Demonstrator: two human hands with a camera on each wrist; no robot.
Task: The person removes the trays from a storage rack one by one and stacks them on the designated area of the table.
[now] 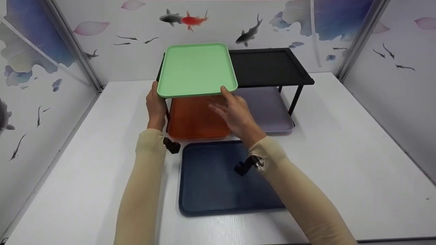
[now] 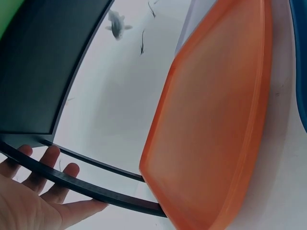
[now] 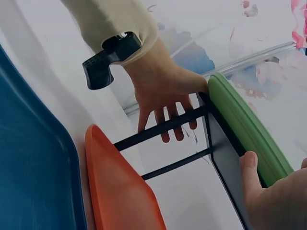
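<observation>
From my remote seat, I watched the green tray [image 1: 196, 69] sit on the left half of the black rack [image 1: 272, 66], its long axis running away from the person. My left hand [image 1: 156, 107] lay open-fingered at its near left corner; my right hand [image 1: 235, 114] touched the front rim with relaxed fingers (neither hand gripping).

Both hands [image 1: 156, 105] [image 1: 235, 114] forward, fingers extended

Green tray [image 1: 196, 68], orange tray [image 1: 196, 119], lilac tray [image 1: 269, 110], navy tray [image 1: 211, 180], black rack [image 1: 269, 66].
</observation>
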